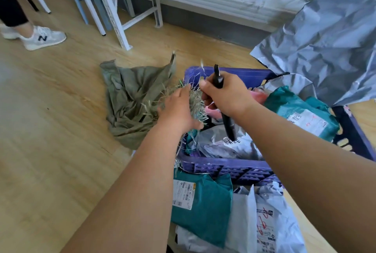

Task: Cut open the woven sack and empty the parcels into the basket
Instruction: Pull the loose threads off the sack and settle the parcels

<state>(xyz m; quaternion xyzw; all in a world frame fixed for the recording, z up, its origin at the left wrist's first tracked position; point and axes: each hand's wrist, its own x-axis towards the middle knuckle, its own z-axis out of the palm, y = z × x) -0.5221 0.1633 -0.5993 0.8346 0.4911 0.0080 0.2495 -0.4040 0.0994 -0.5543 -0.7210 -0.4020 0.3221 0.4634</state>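
The left hand point(179, 110) is bunching its fingers on the frayed sack mouth point(195, 100) over the basket's far-left corner point(189, 73), while the right hand point(225, 94) is fisting a black cutter point(227, 122). Looks like cleanup; parcels point(301, 114) are already filling the basket, so probably tossing the sack next.

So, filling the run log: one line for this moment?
left hand: gripping frayed sack | right hand: holding cutter | basket: holds parcels

Head camera looks steeply down, close over basket point(227, 168) and floor point(50, 130).

frayed sack point(134, 98) beside parcel-filled basket point(227, 168)
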